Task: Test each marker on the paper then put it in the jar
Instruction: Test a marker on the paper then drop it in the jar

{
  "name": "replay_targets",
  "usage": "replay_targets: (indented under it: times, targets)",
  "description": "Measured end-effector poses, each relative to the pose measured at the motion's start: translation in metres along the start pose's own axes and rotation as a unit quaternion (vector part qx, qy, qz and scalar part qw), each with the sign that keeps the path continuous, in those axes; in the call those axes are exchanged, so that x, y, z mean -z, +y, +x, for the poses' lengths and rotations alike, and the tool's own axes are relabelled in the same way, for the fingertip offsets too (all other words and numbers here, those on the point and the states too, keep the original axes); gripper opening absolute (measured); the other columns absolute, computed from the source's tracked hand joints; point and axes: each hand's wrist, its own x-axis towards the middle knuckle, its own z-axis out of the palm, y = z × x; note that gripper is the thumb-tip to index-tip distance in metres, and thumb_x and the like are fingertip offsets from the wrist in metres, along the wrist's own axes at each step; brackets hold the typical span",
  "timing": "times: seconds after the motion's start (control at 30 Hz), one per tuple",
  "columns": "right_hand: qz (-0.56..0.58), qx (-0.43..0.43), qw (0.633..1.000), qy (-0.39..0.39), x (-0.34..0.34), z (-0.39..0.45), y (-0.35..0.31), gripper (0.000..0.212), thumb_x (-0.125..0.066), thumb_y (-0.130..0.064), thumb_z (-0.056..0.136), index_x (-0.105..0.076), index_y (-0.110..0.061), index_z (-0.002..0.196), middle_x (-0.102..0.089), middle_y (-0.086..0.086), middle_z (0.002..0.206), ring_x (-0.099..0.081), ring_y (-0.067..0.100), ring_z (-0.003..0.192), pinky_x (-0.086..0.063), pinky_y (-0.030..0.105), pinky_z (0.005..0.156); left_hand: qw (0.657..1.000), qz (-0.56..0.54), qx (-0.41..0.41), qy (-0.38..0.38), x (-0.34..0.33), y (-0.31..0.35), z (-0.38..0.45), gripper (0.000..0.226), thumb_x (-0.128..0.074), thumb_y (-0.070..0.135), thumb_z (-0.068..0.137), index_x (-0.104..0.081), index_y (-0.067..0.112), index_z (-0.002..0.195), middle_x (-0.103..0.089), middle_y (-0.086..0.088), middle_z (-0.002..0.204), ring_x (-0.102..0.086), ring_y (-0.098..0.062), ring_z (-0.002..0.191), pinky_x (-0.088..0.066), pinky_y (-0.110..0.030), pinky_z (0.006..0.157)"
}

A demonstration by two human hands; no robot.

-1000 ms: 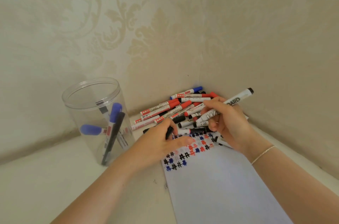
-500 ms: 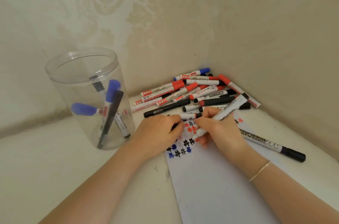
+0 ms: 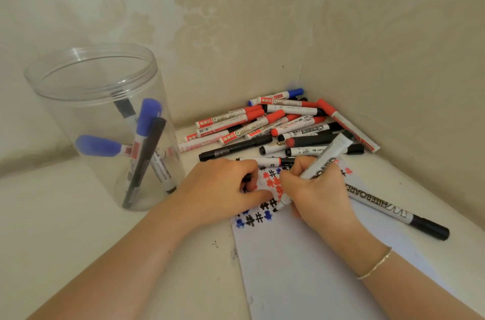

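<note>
Testing step in hand. Right hand grips whiteboard marker, tip on paper among hash marks. Left hand curled, pinning paper, apparently holding a cap. Next: recap, carry to jar at 9 o'clock.

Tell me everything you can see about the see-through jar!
The clear plastic jar is a tall round tub with a ridged rim and no lid on. It stands upright on the pale surface, left of the paper. Inside, a few markers lean against its wall: two with blue caps, the others black or dark-tipped. Neither hand touches it.
</note>
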Motion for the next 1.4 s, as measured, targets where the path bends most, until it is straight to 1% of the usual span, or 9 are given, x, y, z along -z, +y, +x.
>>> replay_targets:
  times: [0.17, 0.37, 0.53, 0.6, 0.77, 0.9, 1.17, 1.3, 1.4]
  targets:
    - [-0.002, 0.013, 1.000, 0.009, 0.0007, 0.0014, -0.0015, 0.031, -0.057, 0.007, 0.080, -0.042, -0.006, 0.057, -0.036, 0.007, 0.048, -0.030, 0.007, 0.036, -0.028, 0.013, 0.036, 1.000, -0.004, 0.003, 0.007, -0.0007, -0.0003, 0.0006, 0.038, -0.055, 0.063, 0.080, -0.052, 0.025, 0.077, -0.049, 0.009, 0.057, -0.046, -0.006, 0.052, -0.038, -0.020, 0.052]
    - [0.003, -0.007, 1.000, -0.018, 0.0008, -0.0012, -0.0035, 0.025, -0.058, 0.005, 0.079, -0.046, -0.004, 0.059, -0.046, 0.017, 0.055, -0.035, 0.014, 0.035, -0.031, 0.015, 0.034, 1.000, -0.008, 0.000, 0.011, -0.0015, -0.0015, 0.0002, 0.038, -0.055, 0.063, 0.080, -0.052, 0.025, 0.076, -0.049, 0.009, 0.056, -0.044, -0.005, 0.051, -0.037, -0.020, 0.052]
    - [-0.016, 0.018, 1.000, 0.001, -0.0015, 0.0005, -0.0031, 0.027, -0.054, 0.008, 0.080, -0.042, -0.006, 0.060, -0.032, 0.006, 0.049, -0.027, 0.006, 0.040, -0.028, 0.012, 0.037, 1.000, -0.011, 0.000, 0.013, -0.0016, -0.0016, 0.0000, 0.038, -0.055, 0.063, 0.080, -0.051, 0.025, 0.074, -0.049, 0.009, 0.055, -0.045, -0.005, 0.051, -0.037, -0.021, 0.051]
    - [-0.013, 0.014, 1.000, 0.004, 0.0002, 0.0019, -0.0022, 0.028, -0.055, 0.008, 0.079, -0.042, -0.005, 0.058, -0.035, 0.004, 0.045, -0.029, 0.006, 0.037, -0.028, 0.014, 0.037, 1.000, -0.013, 0.001, 0.012, -0.0015, -0.0015, 0.0004, 0.038, -0.055, 0.063, 0.080, -0.051, 0.025, 0.075, -0.050, 0.009, 0.056, -0.046, -0.005, 0.052, -0.039, -0.022, 0.053]
    - [-0.005, -0.002, 1.000, -0.009, 0.0003, -0.0009, -0.0038, 0.018, -0.056, 0.007, 0.078, -0.048, 0.005, 0.062, -0.048, 0.027, 0.053, -0.039, 0.010, 0.031, -0.032, 0.015, 0.034, 1.000, -0.014, 0.005, 0.012, -0.0019, -0.0015, -0.0006, 0.038, -0.055, 0.063, 0.079, -0.051, 0.025, 0.075, -0.049, 0.009, 0.055, -0.045, -0.006, 0.051, -0.037, -0.021, 0.051]
    - [-0.022, 0.004, 1.000, -0.007, 0.0007, 0.0003, -0.0016, 0.025, -0.057, 0.007, 0.077, -0.045, -0.004, 0.058, -0.041, 0.011, 0.051, -0.032, 0.010, 0.038, -0.029, 0.015, 0.034, 1.000, -0.015, 0.004, 0.013, -0.0018, -0.0006, 0.0000, 0.038, -0.055, 0.062, 0.079, -0.051, 0.024, 0.075, -0.050, 0.009, 0.057, -0.046, -0.006, 0.052, -0.041, -0.023, 0.055]
    - [0.000, 0.006, 1.000, 0.006, -0.0006, 0.0017, -0.0012, 0.027, -0.056, 0.007, 0.079, -0.044, -0.004, 0.058, -0.042, 0.011, 0.048, -0.034, 0.007, 0.034, -0.030, 0.014, 0.035, 1.000, -0.015, 0.009, 0.011, -0.0013, -0.0001, -0.0006, 0.038, -0.056, 0.062, 0.079, -0.051, 0.025, 0.074, -0.047, 0.010, 0.054, -0.044, -0.005, 0.049, -0.038, -0.020, 0.052]
    - [-0.016, 0.018, 1.000, -0.007, 0.0000, 0.0018, 0.0004, 0.023, -0.054, 0.009, 0.077, -0.046, -0.004, 0.060, -0.034, -0.001, 0.043, -0.030, 0.003, 0.034, -0.028, 0.013, 0.036, 1.000, -0.016, 0.009, 0.011, -0.0007, 0.0000, -0.0020, 0.038, -0.056, 0.062, 0.079, -0.051, 0.026, 0.074, -0.047, 0.009, 0.054, -0.043, -0.005, 0.049, -0.037, -0.020, 0.051]
    - [0.020, 0.003, 1.000, -0.005, 0.0030, 0.0039, 0.0007, 0.026, -0.055, 0.008, 0.078, -0.044, -0.004, 0.058, -0.041, 0.004, 0.043, -0.032, 0.005, 0.033, -0.029, 0.015, 0.035, 1.000, -0.028, 0.006, 0.008, -0.0002, 0.0009, -0.0024, 0.036, -0.055, 0.062, 0.080, -0.050, 0.027, 0.076, -0.049, 0.010, 0.056, -0.044, -0.004, 0.050, -0.038, -0.020, 0.052]
